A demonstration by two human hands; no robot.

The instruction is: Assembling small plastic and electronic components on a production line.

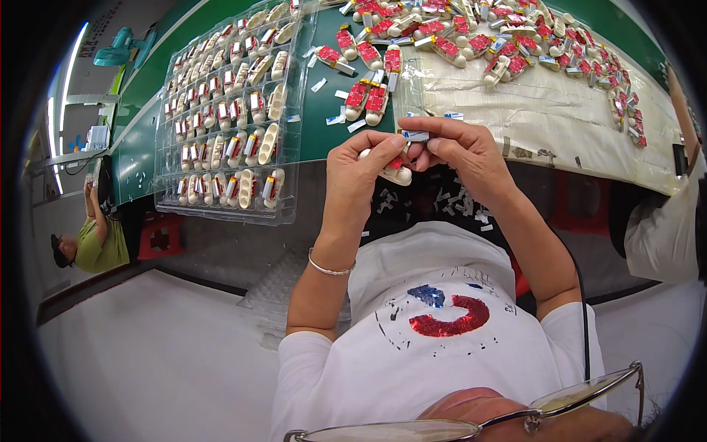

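Observation:
Over the table's near edge, both my hands meet. My left hand [362,166] is closed round a small cream plastic shell [398,176] with a red circuit board on it, partly hidden by my fingers. My right hand [465,153] is closed at the fingertips on a small white-and-blue strip [416,136], beside my left thumb. Whether the strip still touches the shell, I cannot tell. Just beyond my hands lie a pair of similar shells [366,99] with red boards, some bearing silver blocks with yellow ends.
A clear plastic tray [289,212] at left holds rows of shells. A large heap of red-board shells [508,44] covers the far right, partly on taped cream sheeting [545,118]. Loose white strips [319,85] are scattered on the green table [324,125]. Another person [101,239] sits far left.

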